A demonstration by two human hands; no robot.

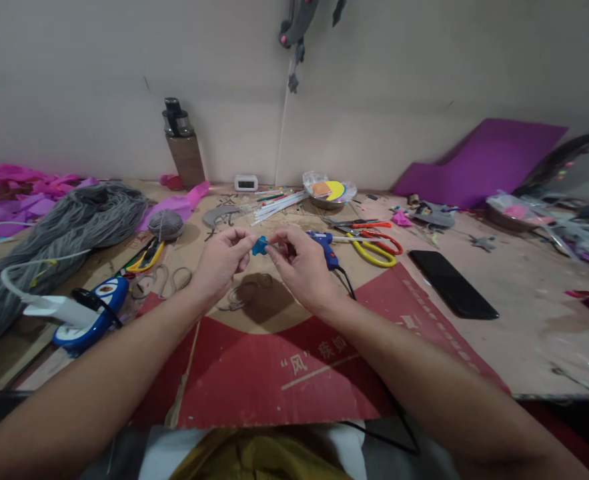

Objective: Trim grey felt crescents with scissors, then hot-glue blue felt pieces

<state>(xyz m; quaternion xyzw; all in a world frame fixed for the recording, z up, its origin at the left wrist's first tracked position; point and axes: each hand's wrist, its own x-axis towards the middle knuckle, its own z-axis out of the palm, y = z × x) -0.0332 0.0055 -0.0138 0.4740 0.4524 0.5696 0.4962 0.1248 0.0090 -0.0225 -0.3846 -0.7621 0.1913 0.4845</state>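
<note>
Two hands meet over the cardboard (229,373), the left hand (227,260) and the right hand (301,267) each at one side of a small blue piece (259,246). The left fingers are closed in a pinch on its left edge; the right fingers are closed in a pinch on its right edge, so it is held up between them, above the tabletop (524,333). The cardboard is red along its near part, with pale printed characters, and plain brown further in. Just beyond the right hand are a blue glue gun (330,252), its black cord running toward the person, and scissors with yellow handles (374,253) beside red-handled ones (387,241). A black phone (453,283) lies flat further right. Left of the hands are a yellow cutter (147,257), a ball of grey yarn (166,225), a large grey hank (81,220) and a blue power strip (94,320) with a white plug (61,310) in it. Toward the wall (374,100) stand a brown box-like holder (185,160) and a small white clock (245,183), with white sticks (279,207) and a bowl (327,200) of wrapped bits to their right. A purple sheet (484,163) leans against the wall at the right.
</note>
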